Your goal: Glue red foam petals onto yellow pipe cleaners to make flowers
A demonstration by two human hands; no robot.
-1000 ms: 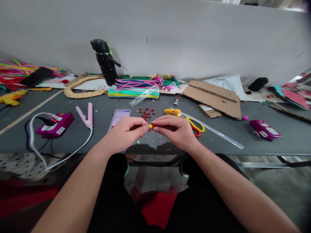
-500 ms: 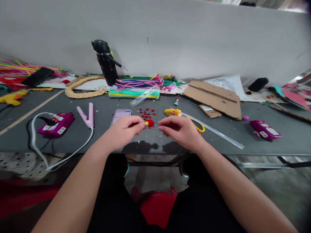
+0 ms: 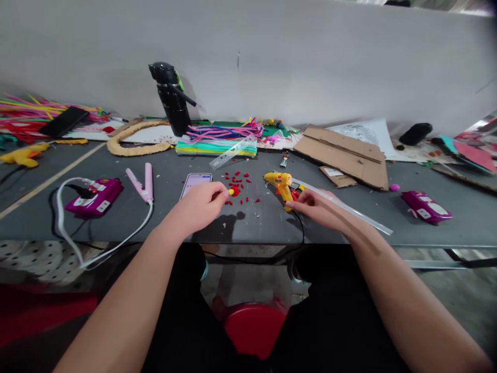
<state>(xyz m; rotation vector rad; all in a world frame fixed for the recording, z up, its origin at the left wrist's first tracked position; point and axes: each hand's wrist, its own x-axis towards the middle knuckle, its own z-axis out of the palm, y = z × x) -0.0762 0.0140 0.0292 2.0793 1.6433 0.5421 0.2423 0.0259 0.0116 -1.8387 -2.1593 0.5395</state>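
My left hand [image 3: 206, 204] is closed in a pinch on a small fuzzy red-and-yellow piece [image 3: 234, 191], whose red end sticks out past the fingertips. Small red bits [image 3: 237, 181] lie scattered on the grey table around and behind it. To the right, my right hand [image 3: 316, 207] has its thumb and fingers on the handle of a yellow hot glue gun [image 3: 280, 181], whose nozzle points left. Part of the grip and red trigger shows between the fingers. Beside the left hand, a phone [image 3: 196, 182] with a lit screen lies partly covered by that hand.
A clear ruler strip [image 3: 349, 210] passes under my right hand. Pink hair straightener [image 3: 144, 184] and purple power strip [image 3: 95, 199] lie left, their cords looping over the edge. Behind are a black bottle [image 3: 171, 98], pipe cleaners [image 3: 217, 147] and cardboard [image 3: 344, 155]. The glue gun's cord [image 3: 303, 230] hangs down.
My right hand has moved right, away from the fuzzy piece, and taken hold of the glue gun, now turned with its handle toward me. My left hand keeps its pinch, almost in place.
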